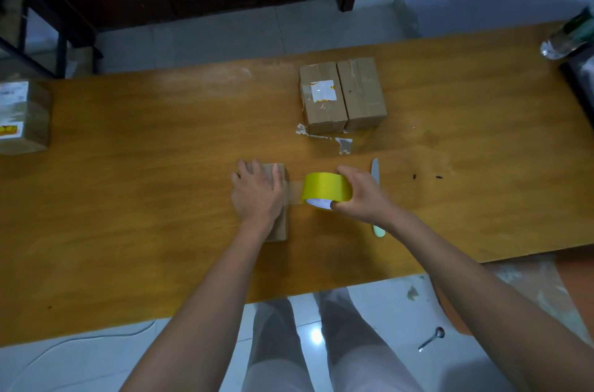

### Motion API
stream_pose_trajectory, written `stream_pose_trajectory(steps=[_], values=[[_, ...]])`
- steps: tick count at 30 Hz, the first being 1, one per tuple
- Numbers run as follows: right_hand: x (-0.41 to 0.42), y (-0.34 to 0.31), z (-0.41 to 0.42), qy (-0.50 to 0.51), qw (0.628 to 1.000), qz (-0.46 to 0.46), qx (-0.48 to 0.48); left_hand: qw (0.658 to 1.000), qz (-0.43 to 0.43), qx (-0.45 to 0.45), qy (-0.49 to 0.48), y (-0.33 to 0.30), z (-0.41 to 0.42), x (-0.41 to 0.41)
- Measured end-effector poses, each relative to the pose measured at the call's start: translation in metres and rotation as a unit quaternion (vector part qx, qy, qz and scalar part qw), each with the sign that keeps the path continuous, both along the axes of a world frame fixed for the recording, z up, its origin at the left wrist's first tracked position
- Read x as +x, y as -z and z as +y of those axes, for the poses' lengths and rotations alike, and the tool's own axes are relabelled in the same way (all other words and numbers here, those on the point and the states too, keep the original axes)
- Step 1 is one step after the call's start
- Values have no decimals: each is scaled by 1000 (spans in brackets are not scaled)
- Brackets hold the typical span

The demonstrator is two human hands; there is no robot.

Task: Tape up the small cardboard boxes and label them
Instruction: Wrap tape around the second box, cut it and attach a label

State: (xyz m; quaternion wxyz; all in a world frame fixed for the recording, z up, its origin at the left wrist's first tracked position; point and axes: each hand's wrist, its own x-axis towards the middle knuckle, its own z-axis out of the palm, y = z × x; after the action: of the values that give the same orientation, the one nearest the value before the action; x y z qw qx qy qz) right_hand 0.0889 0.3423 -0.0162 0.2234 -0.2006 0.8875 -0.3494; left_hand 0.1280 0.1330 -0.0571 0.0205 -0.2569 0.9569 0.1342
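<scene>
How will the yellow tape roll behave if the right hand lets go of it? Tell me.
The yellow tape roll is round and held on edge, so it would probably roll or tip over. The strip stretched to the small box should tether it. It looks light: the right hand holds it alone.

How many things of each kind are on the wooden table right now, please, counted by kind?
Cardboard boxes: 4, under the left hand, two side by side, one at the left edge
Yellow tape roll: 1
Knife: 1
Bottle: 1
Total: 7
</scene>
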Motion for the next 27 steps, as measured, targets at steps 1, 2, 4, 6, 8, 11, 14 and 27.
stream_pose_trajectory(steps=[1,2,4,6,8,11,14,27], values=[[-1,-1,0,-11,1000,-1,5,1000,3,1,-4,0,-3,1],[-2,-2,3,-27,1000,4,15,1000,4,2,-8,0,-6,3],[-8,-4,16,-59,995,32,80,1000,10,5,-17,0,-13,5],[-13,-6,33,-85,978,61,182,1000,10,6,-12,2,-16,6],[-13,-6,40,-102,961,81,244,1000,-7,-4,-3,4,-15,7],[-12,-8,34,-96,961,86,247,1000,-21,-1,0,3,-15,7],[-10,-9,27,-91,962,93,241,995,9,94,-31,-9,-30,8],[-13,-35,22,-79,971,93,206,988,-137,45,-50,-28,17,78]])
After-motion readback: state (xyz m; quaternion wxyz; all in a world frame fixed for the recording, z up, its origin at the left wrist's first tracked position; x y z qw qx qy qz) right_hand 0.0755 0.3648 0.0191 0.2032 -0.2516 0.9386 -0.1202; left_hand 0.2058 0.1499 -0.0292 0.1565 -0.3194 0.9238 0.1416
